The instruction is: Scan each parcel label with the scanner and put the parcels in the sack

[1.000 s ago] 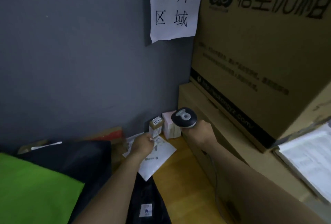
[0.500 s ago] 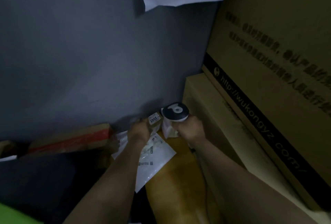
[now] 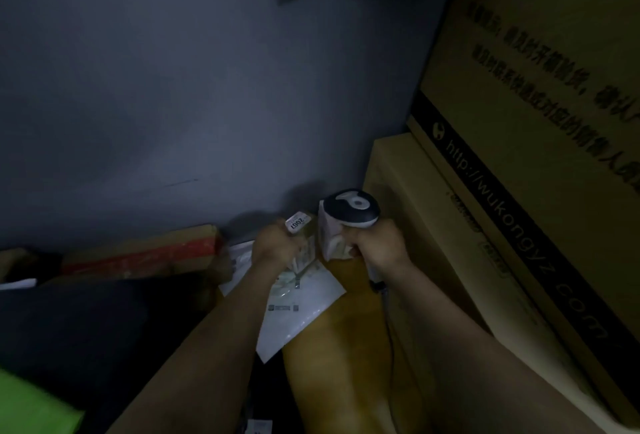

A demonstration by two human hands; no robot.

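My right hand (image 3: 377,250) is wrapped tight round the scanner (image 3: 349,208), low down by the grey wall (image 3: 173,87). My left hand (image 3: 277,246) holds a small parcel (image 3: 298,224) with 2007 on its label, just beside the scanner. A flat white parcel (image 3: 304,309) lies under my left arm. Big brown boxes (image 3: 519,191) stand on my right.

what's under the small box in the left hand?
A white mailer bag lies flat on the floor beneath the small box and left hand. The hand and forearm cover part of its label; what lies under the bag is hidden.
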